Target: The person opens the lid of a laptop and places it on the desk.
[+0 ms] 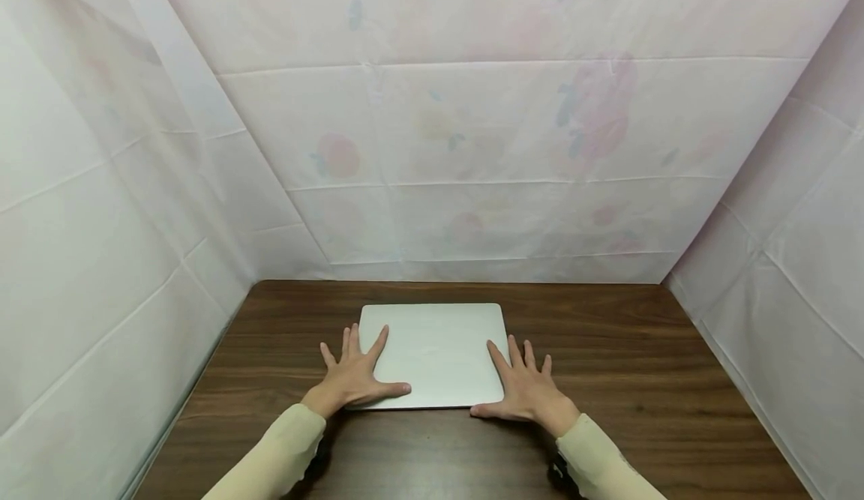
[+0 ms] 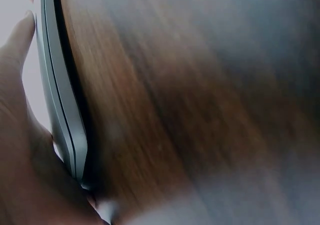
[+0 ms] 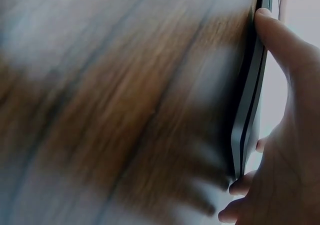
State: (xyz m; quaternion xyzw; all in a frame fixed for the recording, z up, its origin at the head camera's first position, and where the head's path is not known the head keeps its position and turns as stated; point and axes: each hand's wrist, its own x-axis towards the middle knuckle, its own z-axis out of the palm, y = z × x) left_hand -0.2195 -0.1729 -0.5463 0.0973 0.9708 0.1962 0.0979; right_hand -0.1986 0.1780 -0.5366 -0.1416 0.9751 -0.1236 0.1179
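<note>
A folded silver laptop (image 1: 439, 354) lies flat on the wooden table. My left hand (image 1: 354, 374) is spread over its left side, thumb and index finger on the lid, the other fingers reaching past the left edge. At the front right corner, my right hand (image 1: 523, 389) is spread too, with the index finger on the lid and the thumb (image 3: 275, 27) against the front edge. Its remaining fingers extend beyond the right side. The left wrist view shows the laptop's front edge (image 2: 65, 100) beside that hand. Neither palm's underside can be seen.
The dark brown wooden table (image 1: 628, 387) extends around the laptop on all sides. White fabric with faint fruit prints (image 1: 432, 125) hangs behind its far edge, and white cloth sides stand at the left (image 1: 101, 260) and right (image 1: 796, 260).
</note>
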